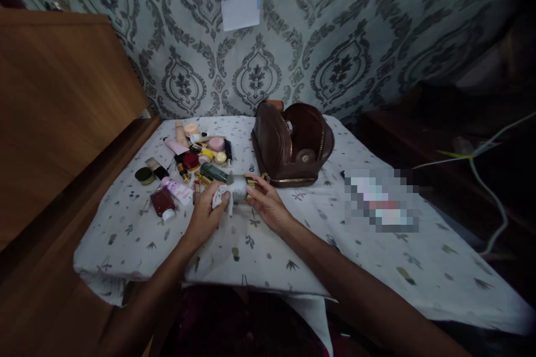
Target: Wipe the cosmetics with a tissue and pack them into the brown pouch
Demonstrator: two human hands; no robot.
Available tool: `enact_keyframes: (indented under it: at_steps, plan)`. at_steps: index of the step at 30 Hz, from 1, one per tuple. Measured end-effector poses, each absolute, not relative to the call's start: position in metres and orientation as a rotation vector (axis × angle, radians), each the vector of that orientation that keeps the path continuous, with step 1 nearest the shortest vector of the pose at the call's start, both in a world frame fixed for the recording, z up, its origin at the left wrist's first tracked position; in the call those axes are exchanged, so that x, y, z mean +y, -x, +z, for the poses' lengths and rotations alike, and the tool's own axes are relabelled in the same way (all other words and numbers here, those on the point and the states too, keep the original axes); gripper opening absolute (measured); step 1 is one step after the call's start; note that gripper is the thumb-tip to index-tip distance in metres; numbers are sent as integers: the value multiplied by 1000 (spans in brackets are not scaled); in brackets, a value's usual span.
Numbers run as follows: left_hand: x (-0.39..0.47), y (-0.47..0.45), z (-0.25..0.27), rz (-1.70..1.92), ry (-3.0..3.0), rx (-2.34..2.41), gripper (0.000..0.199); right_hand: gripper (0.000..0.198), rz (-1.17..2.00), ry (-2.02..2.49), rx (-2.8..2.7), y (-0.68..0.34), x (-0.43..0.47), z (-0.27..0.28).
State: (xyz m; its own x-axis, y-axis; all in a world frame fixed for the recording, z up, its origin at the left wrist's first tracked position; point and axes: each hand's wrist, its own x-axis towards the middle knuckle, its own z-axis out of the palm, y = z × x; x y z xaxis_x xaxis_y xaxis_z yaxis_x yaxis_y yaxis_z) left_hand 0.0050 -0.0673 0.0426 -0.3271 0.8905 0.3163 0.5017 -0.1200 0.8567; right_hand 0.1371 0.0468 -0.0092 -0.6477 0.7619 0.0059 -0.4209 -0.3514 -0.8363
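Between my two hands, above the table, is a small pale grey bottle (239, 188) lying sideways, with a gold-coloured part at its right end. My left hand (206, 209) is closed on a crumpled white cloth or tissue (221, 195) pressed against the bottle's left end. The fingers of my right hand (270, 203) wrap round the gold end. Just behind my left hand lies a dark green tube or bottle (214, 172). A brown handbag (288, 148) stands behind my right hand, its top unzipped and gaping; most of its inside is too dark to make out.
Several cosmetics, among them a pink jar (216, 144), a dark red bottle (162, 203) and a green round tin (144, 175), lie at the left of the cloth-covered table (268, 268). A blurred-out object (381, 201) lies at the right. A wooden cabinet (62, 95) borders the left.
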Motion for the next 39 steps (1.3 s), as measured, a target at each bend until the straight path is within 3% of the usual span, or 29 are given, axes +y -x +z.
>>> enact_keyframes:
  at_steps: [6, 16, 23, 29, 34, 39]
  plan:
    - [-53, 7, 40, 1587, -1400, 1820, 17, 41, 2080, 449, -1204, -139, 44, -9]
    - [-62, -7, 21, 1517, -981, 1615, 31, 40, 2217, 420, -849, -134, 50, -12]
    - [-70, -23, 13, 1473, -1714, 2040, 51, 42, 2101, 494, -925, -135, 47, -11]
    - [-60, -15, 27, 1085, -2269, 1956, 46, 44, 2023, 502, -1150, -134, 40, -15]
    - [-42, -10, 55, 1152, -1875, 1838, 28, 50, 1856, 381, -1452, -137, 44, -16]
    - [-31, 15, 59, 1258, -1150, 1758, 35, 53, 1659, 172, -1768, -146, 43, -6]
